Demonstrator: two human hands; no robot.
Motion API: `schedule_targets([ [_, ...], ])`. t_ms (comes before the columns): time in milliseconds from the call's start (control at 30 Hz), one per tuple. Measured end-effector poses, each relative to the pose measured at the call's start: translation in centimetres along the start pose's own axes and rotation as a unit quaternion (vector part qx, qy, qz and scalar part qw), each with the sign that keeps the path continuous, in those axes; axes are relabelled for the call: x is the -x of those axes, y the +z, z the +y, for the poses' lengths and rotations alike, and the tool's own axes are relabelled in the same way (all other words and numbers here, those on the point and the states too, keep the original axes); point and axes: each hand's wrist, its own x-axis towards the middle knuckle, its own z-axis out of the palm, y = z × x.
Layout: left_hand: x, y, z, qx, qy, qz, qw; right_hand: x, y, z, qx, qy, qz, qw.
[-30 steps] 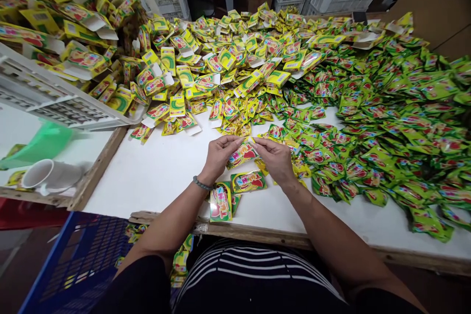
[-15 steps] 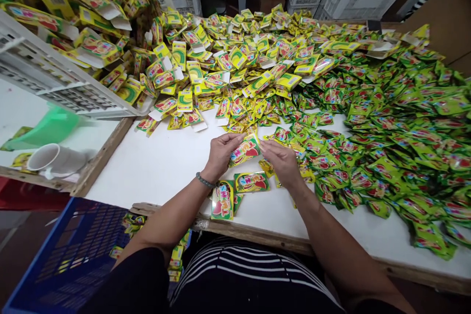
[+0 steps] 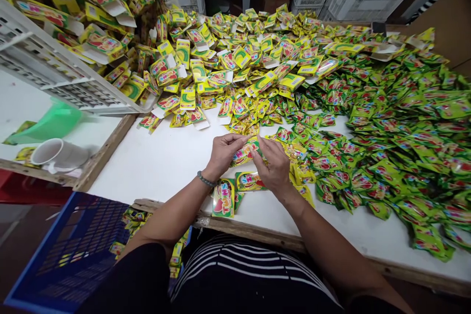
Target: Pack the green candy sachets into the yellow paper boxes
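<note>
A yellow-and-green candy box (image 3: 243,154) is held up between both hands over the white table. My left hand (image 3: 223,153) pinches its upper left part between thumb and fingers. At its right end, my right hand (image 3: 273,163) has fingers and thumb closed on the box. Just below, one box (image 3: 250,181) lies flat, its right end partly covered by my right hand. Another box (image 3: 223,198) lies beside it near the table's front edge, over a further piece. Small yellow packets (image 3: 302,173) lie right of my right hand.
Yellow boxes (image 3: 198,69) are heaped at the back, and green packets (image 3: 390,157) spread over the right side. A white crate (image 3: 69,83) of boxes leans at the left, near a white mug (image 3: 61,154). Below the table edge stands a blue crate (image 3: 66,245).
My right hand has moved left and closed over the box's right end, now covering part of the flat box below. The view has shifted slightly.
</note>
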Motion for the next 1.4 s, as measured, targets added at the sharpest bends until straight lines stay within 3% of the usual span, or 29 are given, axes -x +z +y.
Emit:
schedule_targets([
  [133,-0.3,-0.2,0.9,-0.005,-0.023,-0.029,0.999,0.0,-1.2,0.9,-0.12,0.127,-0.07,0.982],
  [200,0.0,-1.0,2.1,-0.061,-0.036,-0.091,0.993,0.3,-2.2,1.4,-0.138,0.169,-0.1,0.971],
  [267,0.6,-2.0,3.4,-0.148,-0.055,-0.184,0.97,0.7,-3.1,1.7,-0.1,0.158,-0.165,0.968],
  [367,2.1,-3.7,4.7,-0.285,-0.079,-0.333,0.895,1.6,-3.8,1.3,-0.002,0.08,-0.315,0.946],
  [433,3.0,-4.5,4.9,-0.4,-0.063,-0.381,0.831,2.1,-3.7,0.5,0.066,0.051,-0.388,0.918],
  [533,3.9,-5.5,4.5,-0.557,-0.04,-0.357,0.749,2.5,-3.6,-0.8,0.155,0.079,-0.43,0.886],
  [600,4.2,-6.0,4.1,-0.595,-0.083,-0.35,0.719,2.9,-3.8,-1.1,0.175,0.123,-0.438,0.873],
  [667,4.5,-6.4,3.8,-0.597,-0.133,-0.354,0.708,3.6,-4.4,-1.0,0.159,0.188,-0.419,0.874],
  [800,5.4,-6.6,3.2,-0.585,-0.164,-0.332,0.722,6.3,-5.3,-0.9,0.011,0.357,-0.281,0.891],
  [867,6.0,-6.6,2.8,-0.568,-0.165,-0.296,0.75,7.9,-5.2,-1.7,-0.134,0.425,-0.216,0.869],
  [933,6.8,-6.6,2.2,-0.536,-0.147,-0.238,0.797,9.3,-4.4,-3.1,-0.29,0.462,-0.17,0.821],
  [1000,7.6,-6.7,1.7,-0.483,-0.121,-0.197,0.845,10.3,-3.2,-4.7,-0.38,0.457,-0.134,0.793],
  [1067,8.4,-6.7,1.3,-0.414,-0.117,-0.185,0.884,10.7,-1.9,-6.0,-0.402,0.437,-0.108,0.797],
  [1133,9.1,-6.7,1.1,-0.329,-0.155,-0.168,0.916,10.8,-0.8,-6.6,-0.398,0.427,-0.094,0.807],
  [1233,10.0,-6.8,1.1,-0.208,-0.23,-0.133,0.941,10.4,0.8,-6.7,-0.388,0.434,-0.073,0.81],
  [1300,10.5,-6.7,1.0,-0.158,-0.229,-0.105,0.955,9.8,1.7,-6.5,-0.39,0.434,-0.046,0.811],
  [1400,10.7,-6.5,0.3,-0.094,-0.205,-0.019,0.974,8.8,2.9,-6.1,-0.397,0.403,-0.018,0.825],
])
